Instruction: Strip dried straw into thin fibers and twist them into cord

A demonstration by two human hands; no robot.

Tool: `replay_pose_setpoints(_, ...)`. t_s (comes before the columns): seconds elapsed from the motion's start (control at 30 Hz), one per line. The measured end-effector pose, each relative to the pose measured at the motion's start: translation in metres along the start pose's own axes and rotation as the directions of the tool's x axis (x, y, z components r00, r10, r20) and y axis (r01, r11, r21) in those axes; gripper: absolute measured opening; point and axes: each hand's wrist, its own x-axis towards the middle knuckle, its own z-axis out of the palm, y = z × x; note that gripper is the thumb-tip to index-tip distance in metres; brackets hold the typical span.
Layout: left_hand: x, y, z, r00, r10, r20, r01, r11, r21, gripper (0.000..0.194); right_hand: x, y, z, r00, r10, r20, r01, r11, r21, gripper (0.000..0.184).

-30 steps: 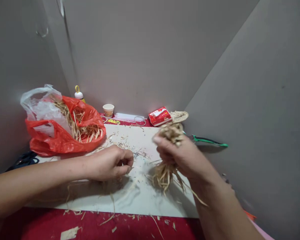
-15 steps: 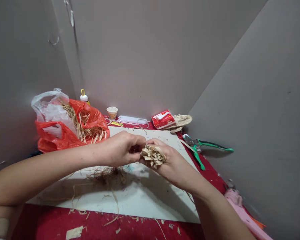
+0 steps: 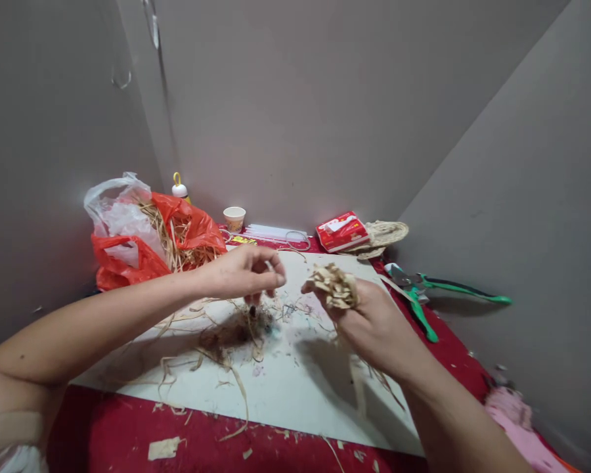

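My right hand [image 3: 374, 315] is wrapped round a bundle of dried straw strips [image 3: 335, 287], its cut ends facing me above the board. A few loose strips trail below that hand. My left hand [image 3: 256, 272] hovers to the left, apart from the bundle. Its thumb and forefinger curl together in a pinch; whatever may be between them is too small to make out. Under it, a tangle of dark brown fibres [image 3: 236, 332] and pale strips lies on the white board [image 3: 295, 394].
A red plastic bag [image 3: 128, 266] filled with straw stands at left. Behind are a paper cup [image 3: 234, 218], a bottle [image 3: 180, 189], white sticks [image 3: 276, 232], a red tissue pack [image 3: 342, 232] and a woven straw piece [image 3: 387, 233]. Green-handled shears [image 3: 418, 295] lie at right. Scraps litter the red cloth [image 3: 217, 453].
My left hand has come away from the straw bundle and moved apart to the left. The right hand still grips the bundle. The view has shifted, so the surroundings sit further right.
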Motion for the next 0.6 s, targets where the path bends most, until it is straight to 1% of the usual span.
replay_pose_setpoints(0.03,-0.002,-0.011,-0.002,0.998,-0.058,-0.006,0.058,0.988,0.141,0.018,0.001,0.001,-0.003,0.999,0.032,-0.011,-0.032,0.999,0.04,0.014)
replay_pose_setpoints(0.07,-0.005,-0.023,-0.003,0.994,-0.112,-0.015,0.111,0.94,0.321,0.015,0.002,0.002,-0.006,0.997,0.073,-0.017,-0.071,0.993,0.09,0.014)
replay_pose_setpoints(0.1,-0.007,-0.036,-0.004,0.985,-0.162,-0.057,0.169,0.859,0.483,0.014,0.002,0.004,-0.008,0.993,0.116,-0.014,-0.113,0.983,0.143,0.018)
replay_pose_setpoints(0.13,-0.01,-0.048,-0.004,0.974,-0.21,-0.086,0.22,0.782,0.584,0.012,0.002,0.006,-0.01,0.988,0.155,-0.005,-0.151,0.969,0.195,0.023)
replay_pose_setpoints(0.17,-0.012,-0.059,-0.003,0.966,-0.24,-0.099,0.246,0.724,0.645,0.01,0.003,0.009,-0.011,0.983,0.186,0.002,-0.181,0.954,0.241,0.028)
replay_pose_setpoints(0.2,-0.014,-0.069,-0.001,0.961,-0.252,-0.112,0.259,0.687,0.679,0.01,0.002,0.012,-0.011,0.978,0.209,0.006,-0.202,0.938,0.281,0.032)
replay_pose_setpoints(0.23,-0.015,-0.076,0.001,0.96,-0.256,-0.111,0.259,0.671,0.695,0.011,0.002,0.015,-0.011,0.974,0.225,0.007,-0.216,0.926,0.309,0.034)
replay_pose_setpoints(0.3,-0.018,-0.085,0.004,0.964,-0.242,-0.112,0.249,0.667,0.702,0.012,0.002,0.019,-0.01,0.97,0.243,0.015,-0.235,0.915,0.327,0.035)
replay_pose_setpoints(0.37,-0.02,-0.088,0.006,0.965,-0.23,-0.122,0.248,0.667,0.702,0.013,0.002,0.02,-0.009,0.97,0.241,0.015,-0.233,0.92,0.314,0.034)
replay_pose_setpoints(0.47,-0.021,-0.09,0.005,0.961,-0.18,-0.208,0.275,0.653,0.706,0.019,0.003,0.018,-0.007,0.968,0.249,0.015,-0.241,0.916,0.322,0.031)
replay_pose_setpoints(0.53,-0.02,-0.092,0.003,0.957,-0.176,-0.232,0.29,0.64,0.712,0.022,0.004,0.014,-0.004,0.958,0.284,0.024,-0.269,0.874,0.405,0.032)
replay_pose_setpoints(0.6,-0.019,-0.095,0.0,0.955,-0.221,-0.198,0.295,0.628,0.72,0.017,0.005,0.01,-0.001,0.948,0.315,0.039,-0.289,0.805,0.518,0.038)
